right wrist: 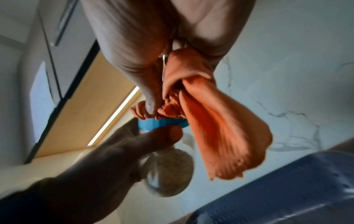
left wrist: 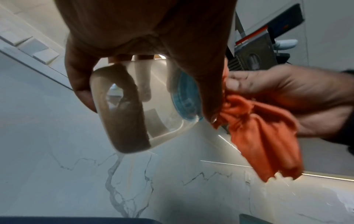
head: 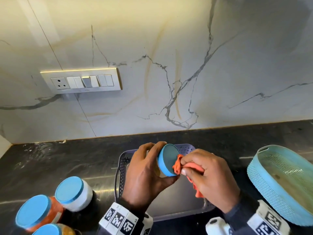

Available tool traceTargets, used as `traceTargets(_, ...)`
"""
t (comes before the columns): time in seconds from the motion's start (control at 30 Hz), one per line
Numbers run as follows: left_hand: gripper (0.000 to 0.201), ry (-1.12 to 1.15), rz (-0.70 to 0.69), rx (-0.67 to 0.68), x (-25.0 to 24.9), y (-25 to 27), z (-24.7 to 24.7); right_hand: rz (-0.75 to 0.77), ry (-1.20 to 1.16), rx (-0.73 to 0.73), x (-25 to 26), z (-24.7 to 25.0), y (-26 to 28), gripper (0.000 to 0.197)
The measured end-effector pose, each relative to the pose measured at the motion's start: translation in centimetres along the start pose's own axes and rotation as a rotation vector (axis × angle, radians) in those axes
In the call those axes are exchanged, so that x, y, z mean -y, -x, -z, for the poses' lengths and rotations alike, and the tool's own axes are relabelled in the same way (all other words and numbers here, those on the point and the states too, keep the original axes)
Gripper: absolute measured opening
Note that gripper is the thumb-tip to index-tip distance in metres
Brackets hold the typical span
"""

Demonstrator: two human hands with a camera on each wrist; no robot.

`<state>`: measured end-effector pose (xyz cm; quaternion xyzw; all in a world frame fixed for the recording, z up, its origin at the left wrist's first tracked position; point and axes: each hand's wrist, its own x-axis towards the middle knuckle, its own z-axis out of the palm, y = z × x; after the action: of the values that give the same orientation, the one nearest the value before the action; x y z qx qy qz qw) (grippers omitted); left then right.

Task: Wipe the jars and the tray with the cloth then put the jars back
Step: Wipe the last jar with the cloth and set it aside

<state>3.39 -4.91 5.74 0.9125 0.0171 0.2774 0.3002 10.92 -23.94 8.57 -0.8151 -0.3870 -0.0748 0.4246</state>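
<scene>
Head view, lower centre: your left hand (head: 145, 173) grips a jar (head: 167, 161) above the tray (head: 121, 173), its blue lid tilted toward your right hand (head: 210, 175), which pinches an orange cloth (head: 177, 164) against the lid's rim. Three more jars (head: 71, 192) stand on the table (head: 67, 160), lower left.

Left wrist view: your fingers wrap the clear jar, centre.

Right wrist view: the cloth hangs from your pinched fingers, centre.
</scene>
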Motion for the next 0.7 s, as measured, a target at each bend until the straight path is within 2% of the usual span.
traceTargets(0.1, 0.076, -0.008, -0.033, 0.031, -0.7, 0.4, -0.8, -0.07, 0.016, -0.102, -0.8, -0.4, -2.0, 0.016)
traceTargets(0.17, 0.075, -0.002, -0.018, 0.046, -0.8, 0.2, -0.9, -0.036, -0.004, -0.134, 0.6, -0.7, -2.9, 0.013)
traceTargets(0.27, 0.075, -0.029, 0.006, 0.052, -0.4, -0.2, -0.3, 0.055, -0.045, -0.038, 2.4, -0.6, -1.5, 0.014)
traceTargets(0.37, 0.077, -0.039, 0.02, -0.003, -0.2, 0.0, 0.3, 0.03, -0.054, 0.045, 1.1, 0.3, 0.5, 0.019)
traceTargets(0.5, 0.074, -0.017, -0.019, 0.018, -1.5, 0.7, -0.3, -0.031, 0.015, -0.071, -0.8, 0.7, -1.4, 0.017)
traceTargets(0.6, 0.074, 0.002, -0.021, 0.002, -2.1, 0.6, -0.3, 0.025, -0.024, -0.12, 1.4, 0.0, -2.9, 0.015)
traceTargets(0.7, 0.077, -0.041, 0.025, -0.015, -1.5, 0.0, 0.4, 0.098, -0.041, -0.005, 3.1, 0.1, -1.3, 0.013)
